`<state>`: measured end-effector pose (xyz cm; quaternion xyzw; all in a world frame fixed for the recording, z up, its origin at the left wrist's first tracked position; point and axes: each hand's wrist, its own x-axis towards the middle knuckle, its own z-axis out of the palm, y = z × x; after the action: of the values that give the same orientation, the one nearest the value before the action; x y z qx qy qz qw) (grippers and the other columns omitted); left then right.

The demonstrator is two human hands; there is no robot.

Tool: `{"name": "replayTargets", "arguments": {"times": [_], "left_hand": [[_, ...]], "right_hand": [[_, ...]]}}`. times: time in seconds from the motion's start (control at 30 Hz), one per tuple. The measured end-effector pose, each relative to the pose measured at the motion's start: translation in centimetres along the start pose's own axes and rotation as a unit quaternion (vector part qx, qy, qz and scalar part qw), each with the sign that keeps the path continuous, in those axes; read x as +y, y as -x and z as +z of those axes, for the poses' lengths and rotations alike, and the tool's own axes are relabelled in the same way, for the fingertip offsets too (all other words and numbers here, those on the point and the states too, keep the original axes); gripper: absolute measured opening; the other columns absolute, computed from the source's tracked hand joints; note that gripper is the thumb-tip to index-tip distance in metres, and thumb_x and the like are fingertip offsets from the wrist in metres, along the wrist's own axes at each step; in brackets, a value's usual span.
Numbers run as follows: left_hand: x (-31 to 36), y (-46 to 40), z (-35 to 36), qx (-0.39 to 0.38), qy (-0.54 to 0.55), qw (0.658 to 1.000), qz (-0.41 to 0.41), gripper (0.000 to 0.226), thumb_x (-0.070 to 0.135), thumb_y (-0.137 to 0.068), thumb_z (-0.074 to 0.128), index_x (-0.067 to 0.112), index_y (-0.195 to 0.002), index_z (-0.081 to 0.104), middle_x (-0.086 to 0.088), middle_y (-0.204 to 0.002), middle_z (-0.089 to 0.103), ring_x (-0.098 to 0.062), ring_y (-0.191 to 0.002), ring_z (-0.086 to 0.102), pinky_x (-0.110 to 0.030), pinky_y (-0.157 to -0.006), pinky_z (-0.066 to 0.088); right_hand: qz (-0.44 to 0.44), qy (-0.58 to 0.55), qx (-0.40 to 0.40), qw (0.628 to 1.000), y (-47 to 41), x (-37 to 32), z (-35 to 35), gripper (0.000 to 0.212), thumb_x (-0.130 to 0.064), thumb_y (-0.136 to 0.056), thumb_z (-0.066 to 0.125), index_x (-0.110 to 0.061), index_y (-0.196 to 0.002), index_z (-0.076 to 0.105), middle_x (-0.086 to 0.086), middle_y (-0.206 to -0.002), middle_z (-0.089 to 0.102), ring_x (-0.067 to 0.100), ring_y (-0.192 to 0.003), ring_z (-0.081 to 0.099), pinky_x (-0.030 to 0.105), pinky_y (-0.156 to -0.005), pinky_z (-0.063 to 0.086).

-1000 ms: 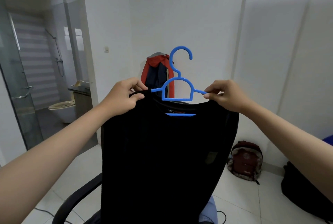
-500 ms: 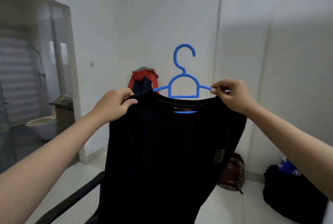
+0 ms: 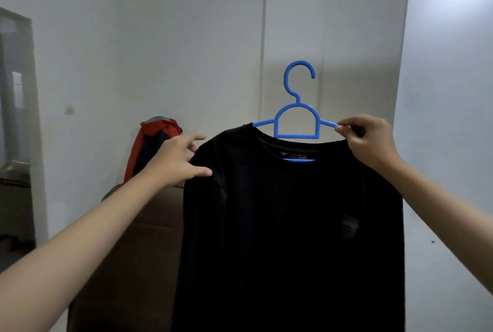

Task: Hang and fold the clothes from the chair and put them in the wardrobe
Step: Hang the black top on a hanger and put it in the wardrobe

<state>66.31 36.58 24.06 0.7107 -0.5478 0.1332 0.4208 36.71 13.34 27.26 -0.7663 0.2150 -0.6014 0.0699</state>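
The left hand has let go, fingers spread against the black shirt. The right hand alone pinches the blue hanger; the shirt looks hung, ready for the wardrobe.

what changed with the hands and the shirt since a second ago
The left hand let go of the shirt shoulder and now lies open, fingers resting on it. The view swung right, so the bathroom doorway slid out to the left. The right hand still pinches the hanger arm, and the shirt still hangs on it.
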Motion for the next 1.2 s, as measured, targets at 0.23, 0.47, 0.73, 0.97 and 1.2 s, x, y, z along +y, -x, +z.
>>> {"name": "replayTargets", "arguments": {"times": [0.23, 0.47, 0.73, 0.97, 1.2], "left_hand": [[5.8, 0.1, 8.6, 0.133, 0.08, 0.987, -0.027, 0.058, 0.023, -0.061, 0.086, 0.011, -0.106, 0.052, 0.005, -0.083, 0.05, -0.017, -0.081, 0.054, -0.026, -0.073, 0.047], [9.1, -1.6, 13.9, 0.1, 0.162, 0.982, -0.014, 0.022, -0.003, -0.072, 0.061, 0.013, -0.088, 0.059, 0.003, -0.072, 0.059, -0.011, -0.066, 0.056, -0.009, -0.057, 0.037], [8.6, -4.2, 14.5, -0.276, 0.325, 0.903, 0.059, 0.044, -0.015, -0.084, 0.055, 0.024, -0.076, 0.075, 0.008, -0.077, 0.074, -0.002, -0.072, 0.067, -0.013, -0.068, 0.052], [11.9, -4.7, 17.5, -0.39, 0.342, 0.849, 0.107, 0.01, 0.005, -0.09, 0.058, 0.008, -0.096, 0.065, 0.011, -0.059, 0.064, 0.001, -0.054, 0.058, -0.01, -0.052, 0.044], [13.2, -5.5, 20.9, -0.314, 0.424, 0.841, 0.119, 0.021, -0.004, -0.094, 0.047, 0.006, -0.09, 0.065, -0.003, -0.079, 0.071, -0.009, -0.072, 0.067, -0.02, -0.07, 0.055]], "right_hand": [[0.016, 0.05, 0.02, 0.998, 1.5, 2.8, -7.4, 0.007, -0.015, -0.085, 0.069, -0.014, -0.089, 0.074, -0.01, -0.064, 0.056, -0.003, -0.056, 0.05, 0.006, -0.053, 0.034], [0.018, 0.122, 0.027, 0.992, 2.5, 5.2, -13.8, 0.01, -0.014, -0.085, 0.068, -0.013, -0.092, 0.074, 0.005, -0.076, 0.065, 0.012, -0.065, 0.054, 0.012, -0.058, 0.037], [0.101, 0.133, 0.03, 0.986, 5.4, 7.0, -17.3, 0.008, -0.015, -0.088, 0.064, -0.021, -0.088, 0.069, -0.002, -0.078, 0.062, 0.001, -0.065, 0.052, 0.004, -0.058, 0.036], [0.135, 0.185, 0.036, 0.973, 6.5, 7.1, -17.6, 0.007, -0.017, -0.089, 0.064, -0.019, -0.092, 0.07, 0.004, -0.086, 0.067, 0.02, -0.078, 0.056, 0.01, -0.063, 0.04], [0.121, 0.322, 0.128, 0.93, 7.5, 7.1, -17.2, 0.011, -0.016, -0.085, 0.068, -0.016, -0.095, 0.074, -0.006, -0.087, 0.059, 0.016, -0.088, 0.052, 0.031, -0.077, 0.042]]}}
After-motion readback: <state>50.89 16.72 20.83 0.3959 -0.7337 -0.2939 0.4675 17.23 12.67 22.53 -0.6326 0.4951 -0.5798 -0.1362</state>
